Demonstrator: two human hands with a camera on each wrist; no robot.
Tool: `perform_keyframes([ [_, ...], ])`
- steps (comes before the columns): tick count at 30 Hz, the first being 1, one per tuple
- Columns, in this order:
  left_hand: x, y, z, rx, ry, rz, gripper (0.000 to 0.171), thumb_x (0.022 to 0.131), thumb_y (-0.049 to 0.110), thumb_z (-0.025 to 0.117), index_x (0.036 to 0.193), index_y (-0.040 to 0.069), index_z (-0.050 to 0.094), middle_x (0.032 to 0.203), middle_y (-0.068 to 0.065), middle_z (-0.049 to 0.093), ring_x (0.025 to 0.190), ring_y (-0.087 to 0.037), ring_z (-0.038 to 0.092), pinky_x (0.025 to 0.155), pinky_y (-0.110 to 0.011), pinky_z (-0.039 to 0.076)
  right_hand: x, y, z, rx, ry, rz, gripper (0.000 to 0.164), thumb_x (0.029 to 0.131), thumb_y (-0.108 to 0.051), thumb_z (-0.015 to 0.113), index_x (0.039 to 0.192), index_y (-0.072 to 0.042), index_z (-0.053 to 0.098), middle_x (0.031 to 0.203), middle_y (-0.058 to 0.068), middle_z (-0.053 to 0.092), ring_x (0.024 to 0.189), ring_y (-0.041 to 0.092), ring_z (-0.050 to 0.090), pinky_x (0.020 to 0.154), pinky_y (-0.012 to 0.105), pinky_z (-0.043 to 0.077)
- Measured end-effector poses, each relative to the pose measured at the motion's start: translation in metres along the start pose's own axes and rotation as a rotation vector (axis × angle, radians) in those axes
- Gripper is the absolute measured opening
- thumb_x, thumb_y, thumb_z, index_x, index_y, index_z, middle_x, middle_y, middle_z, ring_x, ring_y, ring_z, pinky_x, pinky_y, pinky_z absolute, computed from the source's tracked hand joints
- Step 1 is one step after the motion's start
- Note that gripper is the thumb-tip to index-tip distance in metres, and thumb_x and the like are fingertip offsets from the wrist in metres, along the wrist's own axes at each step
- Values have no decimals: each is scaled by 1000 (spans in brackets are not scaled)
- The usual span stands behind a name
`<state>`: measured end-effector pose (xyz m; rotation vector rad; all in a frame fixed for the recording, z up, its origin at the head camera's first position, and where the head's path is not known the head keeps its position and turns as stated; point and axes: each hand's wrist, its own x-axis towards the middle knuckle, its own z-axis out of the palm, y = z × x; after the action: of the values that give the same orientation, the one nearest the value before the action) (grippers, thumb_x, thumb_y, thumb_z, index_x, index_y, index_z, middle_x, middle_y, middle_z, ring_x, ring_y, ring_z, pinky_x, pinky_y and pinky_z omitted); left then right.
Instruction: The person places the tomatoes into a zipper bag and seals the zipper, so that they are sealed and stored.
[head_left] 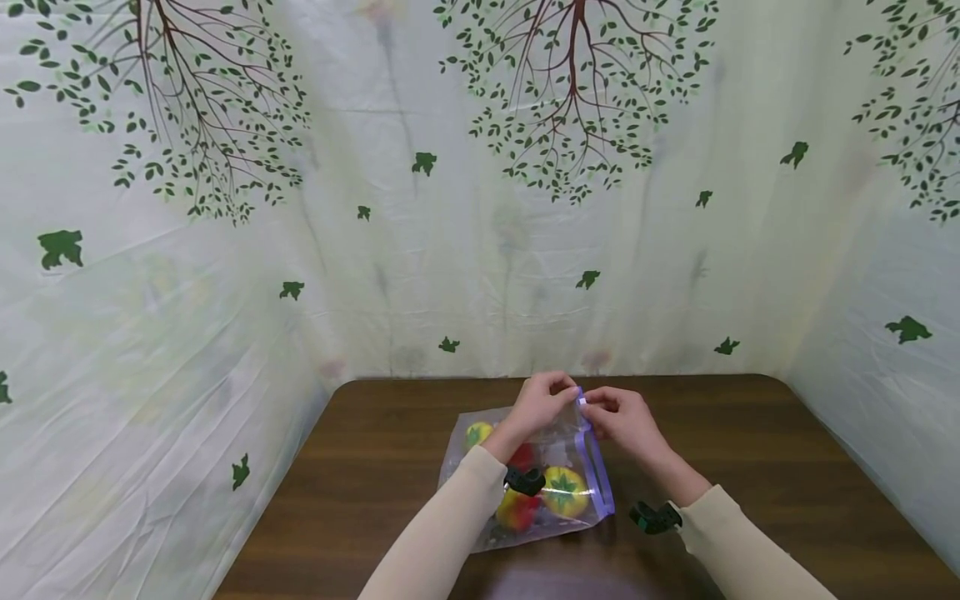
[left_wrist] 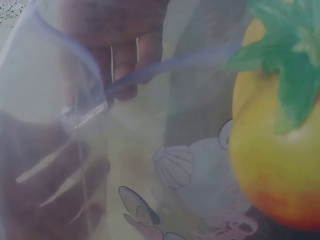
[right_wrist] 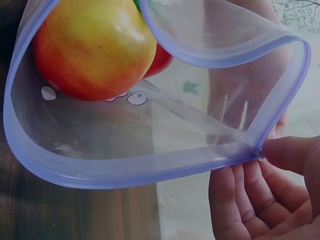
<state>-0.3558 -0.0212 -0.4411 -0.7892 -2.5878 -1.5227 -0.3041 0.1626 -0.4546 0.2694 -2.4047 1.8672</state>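
A clear zip bag (head_left: 459, 457) with a purple zip strip (head_left: 597, 477) lies on the table, its mouth to the right. Inside are several fruits, among them a yellow one with a green leafy top (head_left: 565, 492), a yellow-red one (head_left: 516, 510) and a red one (head_left: 522, 455). My left hand (head_left: 542, 403) pinches the far corner of the bag at the zip. Right beside it, my right hand (head_left: 624, 421) pinches the strip's end between thumb (right_wrist: 287, 152) and fingers. In the right wrist view the mouth gapes widely around a yellow-red fruit (right_wrist: 97, 47).
The brown wooden table (head_left: 750, 467) has rounded far corners. Behind it and along both sides hangs a pale curtain (head_left: 480, 275) printed with branches and green leaves. Dark wrist cameras (head_left: 655, 517) sit at both sleeve cuffs.
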Motion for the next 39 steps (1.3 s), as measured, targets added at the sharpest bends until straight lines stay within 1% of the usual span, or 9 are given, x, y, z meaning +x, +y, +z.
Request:
perform_keyframes([
  [2, 0, -1, 0, 3, 2, 3, 11, 99, 24, 67, 93, 18, 74, 90, 9, 68, 77, -10, 57, 66, -26, 49, 0, -1, 0, 9, 12, 7, 25, 96, -19, 71, 111, 2, 70, 90, 15, 73, 68, 23, 66, 66, 42, 61],
  [6, 1, -2, 2, -3, 1, 1, 11, 99, 24, 68, 91, 18, 74, 89, 9, 68, 77, -10, 57, 65, -26, 49, 1, -2, 1, 22, 29, 19, 24, 97, -20, 70, 106, 2, 72, 83, 14, 71, 64, 22, 65, 65, 41, 61],
  [11, 2, -2, 5, 14, 19, -2, 12, 98, 23, 68, 89, 18, 73, 87, 10, 68, 75, -10, 56, 64, -26, 48, 2, -1, 1, 22, 16, 27, 23, 98, -19, 69, 104, 4, 71, 79, 12, 68, 62, 22, 63, 64, 41, 60],
  [14, 2, -2, 6, 29, 36, -4, 12, 98, 22, 69, 87, 18, 73, 85, 10, 68, 74, -10, 55, 63, -26, 48, 3, -2, 1, 6, 3, 19, 23, 99, -18, 67, 103, 5, 70, 79, 11, 66, 64, 24, 62, 64, 42, 60],
  [21, 3, -1, 8, 64, 73, -14, 13, 96, 20, 71, 84, 17, 74, 82, 10, 67, 72, -10, 54, 61, -26, 46, 0, -7, 3, -40, -6, 25, 21, 100, -17, 65, 101, 4, 69, 79, 11, 65, 69, 33, 63, 69, 52, 59],
  [23, 3, 0, 8, 73, 81, -15, 13, 96, 19, 71, 83, 17, 75, 82, 9, 68, 71, -10, 54, 60, -25, 46, -1, -8, 4, -47, -7, 30, 21, 100, -17, 65, 101, 4, 69, 80, 11, 65, 68, 32, 63, 69, 53, 59],
  [29, 3, -2, 8, 89, 93, -16, 13, 95, 17, 71, 83, 16, 75, 82, 9, 68, 69, -9, 52, 59, -25, 44, -2, -7, 5, -64, -13, 29, 20, 99, -16, 66, 101, 4, 69, 80, 11, 65, 65, 22, 62, 69, 51, 60],
  [34, 3, -2, 7, 91, 99, -11, 13, 95, 18, 71, 83, 16, 75, 82, 9, 68, 68, -10, 51, 58, -25, 43, -3, -7, 6, -90, -10, 14, 18, 99, -14, 66, 99, 3, 70, 78, 11, 65, 65, 23, 61, 66, 48, 60],
  [39, 3, -2, 5, 90, 106, -11, 13, 95, 19, 72, 82, 16, 75, 81, 8, 68, 67, -9, 52, 58, -24, 43, -3, -6, 7, -125, -6, 21, 17, 99, -17, 66, 99, 0, 71, 78, 10, 66, 68, 30, 63, 68, 47, 60],
])
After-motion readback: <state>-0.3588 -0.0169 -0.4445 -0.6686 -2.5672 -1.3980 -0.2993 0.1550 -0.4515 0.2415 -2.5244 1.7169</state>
